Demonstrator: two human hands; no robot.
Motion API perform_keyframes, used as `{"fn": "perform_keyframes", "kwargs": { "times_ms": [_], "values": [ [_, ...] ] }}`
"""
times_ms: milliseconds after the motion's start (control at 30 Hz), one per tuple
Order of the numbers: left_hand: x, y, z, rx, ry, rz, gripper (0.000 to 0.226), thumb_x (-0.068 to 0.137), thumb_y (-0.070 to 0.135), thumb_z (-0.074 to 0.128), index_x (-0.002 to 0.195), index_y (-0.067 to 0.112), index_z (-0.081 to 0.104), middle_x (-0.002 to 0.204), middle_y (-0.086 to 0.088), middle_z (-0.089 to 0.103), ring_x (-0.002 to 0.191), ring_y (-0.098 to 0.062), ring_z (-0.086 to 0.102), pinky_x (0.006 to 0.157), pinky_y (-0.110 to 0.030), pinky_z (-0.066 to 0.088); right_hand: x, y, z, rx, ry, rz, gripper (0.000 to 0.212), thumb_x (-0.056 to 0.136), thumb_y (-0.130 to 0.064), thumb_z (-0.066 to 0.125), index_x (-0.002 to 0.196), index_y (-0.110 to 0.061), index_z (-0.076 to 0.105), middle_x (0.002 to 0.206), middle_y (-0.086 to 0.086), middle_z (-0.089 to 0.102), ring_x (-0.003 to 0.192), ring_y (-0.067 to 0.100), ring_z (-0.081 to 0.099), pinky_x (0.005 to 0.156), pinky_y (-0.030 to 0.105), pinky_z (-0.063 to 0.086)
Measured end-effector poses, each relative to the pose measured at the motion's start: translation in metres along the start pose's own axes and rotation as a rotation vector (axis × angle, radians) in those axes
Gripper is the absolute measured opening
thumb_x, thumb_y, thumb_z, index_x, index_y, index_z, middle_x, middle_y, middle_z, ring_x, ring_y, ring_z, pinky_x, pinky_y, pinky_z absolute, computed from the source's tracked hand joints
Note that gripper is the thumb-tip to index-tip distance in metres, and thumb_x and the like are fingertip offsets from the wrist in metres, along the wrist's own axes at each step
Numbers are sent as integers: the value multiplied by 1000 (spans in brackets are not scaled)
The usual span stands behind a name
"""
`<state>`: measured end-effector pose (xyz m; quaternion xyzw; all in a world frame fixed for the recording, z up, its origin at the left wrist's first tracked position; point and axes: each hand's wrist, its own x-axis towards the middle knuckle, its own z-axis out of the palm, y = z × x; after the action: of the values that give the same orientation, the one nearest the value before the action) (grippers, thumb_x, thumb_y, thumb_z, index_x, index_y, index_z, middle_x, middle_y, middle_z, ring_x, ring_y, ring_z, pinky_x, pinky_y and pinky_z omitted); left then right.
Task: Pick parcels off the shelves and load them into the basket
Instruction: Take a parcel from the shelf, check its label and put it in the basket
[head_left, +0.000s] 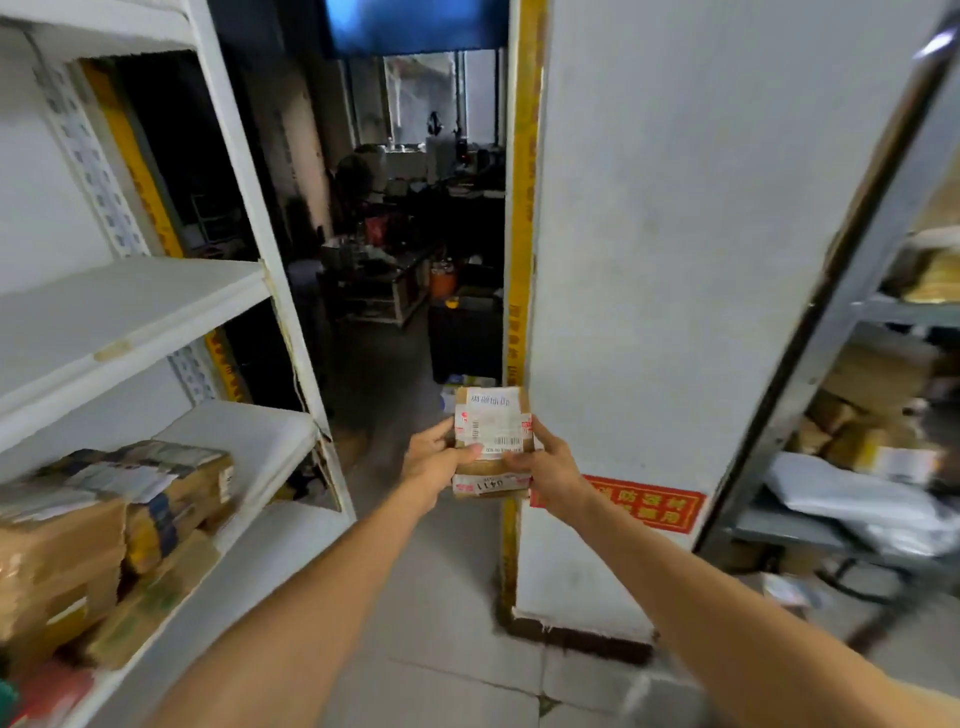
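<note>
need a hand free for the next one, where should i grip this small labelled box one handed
Probably across its long side edges, coming from the near end. The small box is narrow, label up, and the left hand and right hand hold it by those two sides.

Small brown carton (492, 441), white label facing up, gripped by left hand (434, 462) and right hand (551, 467); other parcels (171, 493) on lower-left shelf (249, 441).
</note>
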<state>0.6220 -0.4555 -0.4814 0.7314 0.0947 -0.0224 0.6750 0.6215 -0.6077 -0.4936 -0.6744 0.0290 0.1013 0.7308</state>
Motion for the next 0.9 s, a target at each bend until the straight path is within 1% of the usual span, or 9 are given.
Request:
{"fn": "perform_keyframes", "kwargs": {
  "times_ms": [167,300,367,433,500,633,700,833,900],
  "values": [
    [21,-5,109,71,-266,-14,60,80,-2,71,135,13,52,123,-7,63,106,-26,63,92,-42,52,-24,11,-98,113,244,18,52,88,15,50,115,-29,50,107,2,67,106,27,63,91,43,53],
    [23,-16,197,148,-493,-10,65,77,3,75,135,19,52,121,-4,66,100,-22,67,89,-43,55,-59,21,-169,123,493,10,45,87,13,54,117,-21,54,105,1,67,99,20,65,82,35,55],
    [16,-17,241,176,-609,-17,64,77,3,75,135,19,52,120,-3,67,97,-21,68,86,-42,57,-79,26,-200,147,633,8,46,86,13,55,111,-26,52,102,-2,65,100,20,63,86,39,55],
    [7,-20,285,179,-742,-38,62,77,1,74,134,18,54,120,-5,67,97,-21,68,87,-42,56,-100,32,-231,155,747,-1,51,84,12,57,123,-21,51,108,1,66,107,24,63,93,44,53],
    [-6,-21,326,192,-863,-34,62,77,-2,74,133,14,55,120,-9,66,99,-21,67,90,-41,55,-122,40,-258,185,859,-33,55,83,15,56,129,-15,51,108,2,68,102,21,66,89,41,55],
    [-37,-19,393,211,-1112,6,57,80,-7,69,132,7,54,123,-11,64,98,-19,62,89,-35,52,-167,44,-295,234,1115,-38,54,83,15,55,120,-24,54,112,8,69,101,25,66,89,46,55],
    [-52,-16,421,252,-1232,21,57,80,-6,69,133,9,54,123,-9,64,97,-18,63,86,-34,53,-186,45,-307,267,1208,-36,53,86,13,54,118,-30,51,109,3,69,103,25,64,87,43,55],
    [-84,-17,473,278,-1416,34,62,78,-7,70,136,9,51,121,-12,64,96,-19,63,82,-33,53,-222,54,-326,299,1389,-100,59,84,13,53,134,-19,49,121,9,66,111,25,62,84,37,55],
    [-104,-21,491,286,-1501,17,60,78,-7,70,134,10,53,121,-11,65,95,-20,63,85,-36,53,-242,59,-330,304,1486,-114,62,82,15,54,136,-15,48,119,9,67,109,24,64,78,33,56]
  ]
}}
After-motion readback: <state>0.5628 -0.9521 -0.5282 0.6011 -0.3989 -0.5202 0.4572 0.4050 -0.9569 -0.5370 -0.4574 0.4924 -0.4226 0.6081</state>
